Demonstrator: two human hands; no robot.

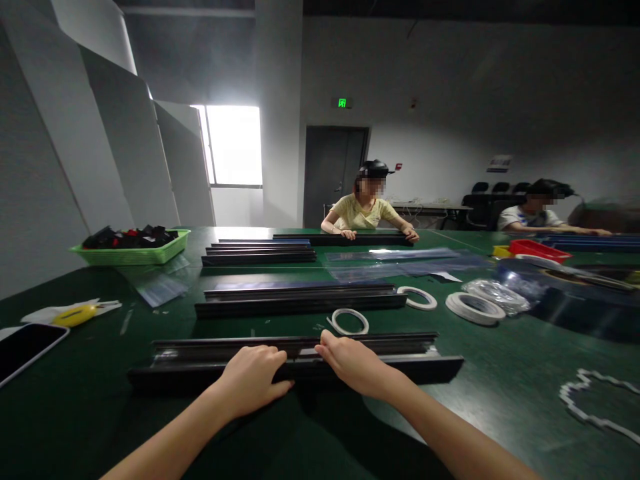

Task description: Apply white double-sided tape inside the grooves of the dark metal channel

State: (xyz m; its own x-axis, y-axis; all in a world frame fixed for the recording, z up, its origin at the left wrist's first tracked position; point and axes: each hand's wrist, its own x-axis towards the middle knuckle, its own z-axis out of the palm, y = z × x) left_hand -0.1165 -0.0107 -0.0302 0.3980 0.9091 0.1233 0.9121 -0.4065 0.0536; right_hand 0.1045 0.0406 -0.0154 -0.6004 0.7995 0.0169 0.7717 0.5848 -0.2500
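A long black channel-shaped profile (415, 371) lies crosswise on the green table in front of me, its hollow side up. My left hand (250, 379) grips its near wall left of the middle, fingers over the edge and thumb on the outer face. Just to the right, my right hand (353, 362) is closed in a pinch above the channel, the fingertips pointing left. Whatever sits between those fingertips is too small or hidden to name. Beyond the profile lies a thin white ring of tape (367, 323).
More black profiles (300, 303) lie farther back, with clear plastic sheets (400, 267) behind. White tape rolls (475, 309) are at right, near a zigzag white strip (575, 407). A green basket (130, 253), yellow cutter (75, 315) and phone (27, 347) are left. Two co-workers sit opposite.
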